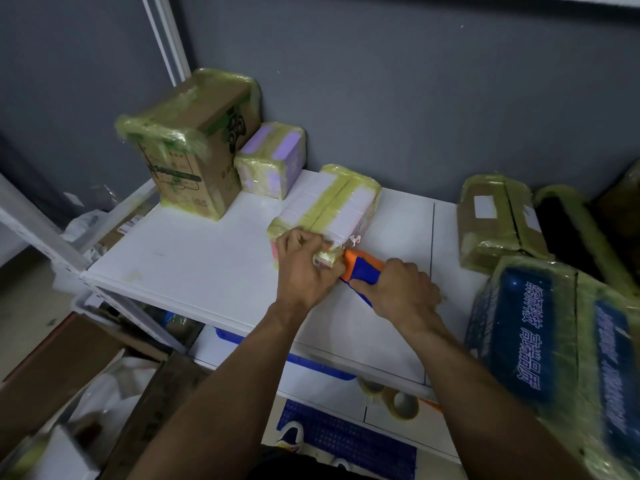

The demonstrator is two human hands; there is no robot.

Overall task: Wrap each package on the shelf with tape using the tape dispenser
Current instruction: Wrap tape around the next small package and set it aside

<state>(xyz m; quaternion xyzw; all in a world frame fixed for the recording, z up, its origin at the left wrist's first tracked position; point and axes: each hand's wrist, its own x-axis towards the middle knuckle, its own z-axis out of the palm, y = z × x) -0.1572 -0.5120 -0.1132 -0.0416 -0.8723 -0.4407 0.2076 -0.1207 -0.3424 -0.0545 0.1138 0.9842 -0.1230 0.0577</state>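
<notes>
A flat pale pink package (332,202) banded with yellowish tape lies on the white shelf (207,265). My left hand (304,268) presses on its near end, fingers curled over the tape roll at the corner. My right hand (401,292) grips the blue handle of the orange and blue tape dispenser (363,268), whose head sits against the package's near end. The tape roll itself is mostly hidden under my left hand.
A taped brown carton (194,147) and a small purple package (273,161) stand at the back left. On the right are a taped brown box (495,220) and a blue box (554,341). Spare tape rolls (398,400) lie on the lower shelf.
</notes>
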